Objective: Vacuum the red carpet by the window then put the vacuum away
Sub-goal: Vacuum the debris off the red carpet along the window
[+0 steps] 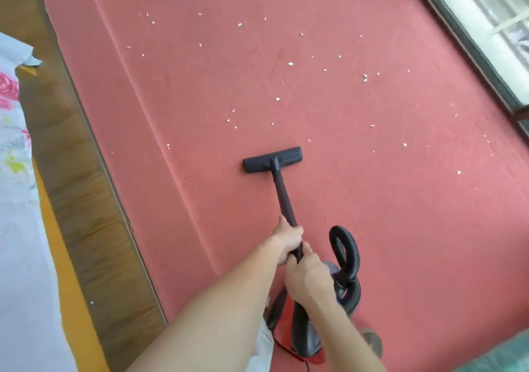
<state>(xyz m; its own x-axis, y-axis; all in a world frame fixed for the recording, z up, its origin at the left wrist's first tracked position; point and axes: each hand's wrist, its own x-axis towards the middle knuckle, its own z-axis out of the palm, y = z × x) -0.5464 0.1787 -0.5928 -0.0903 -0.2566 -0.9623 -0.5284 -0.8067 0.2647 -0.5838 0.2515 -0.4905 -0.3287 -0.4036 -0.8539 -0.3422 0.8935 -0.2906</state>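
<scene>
A: Far left edge?
B: White floral cloth [11, 131], pink blooms printed on it, lying over an orange band [68, 300]. Just beside that, a brown strip [86, 200] borders the carpet.

A: Carpet itself?
B: The red carpet [400, 228] fills most of the view, from the brown strip across to the window. A long crease [157, 131] runs down its left part. White scraps [290, 64] are scattered over it, mostly on the far side of the nozzle, with a few out to the right.

A: Where is the vacuum?
B: On the carpet, centre. The dark nozzle [272, 159] lies flat on the pile, crosswise. The wand [284, 200] slopes back from it toward the person.

A: Hands?
B: Both are on the wand's near end. The left hand [286, 242] sits higher, fingers wrapped tight round the tube. The right hand [306, 274] is just behind it, touching it, also closed round the tube.

A: The machine?
B: The vacuum body [306, 334], red and dark grey, stands on the carpet beneath the right forearm. The black ribbed hose [355, 257] curls in a loop just right of the hands and plugs into the body.

A: Right side?
B: The window [486, 22], dark-framed, meets the carpet's upper right edge. A teal surface [498, 354] shows in the bottom right corner; I cannot tell what it is.
</scene>
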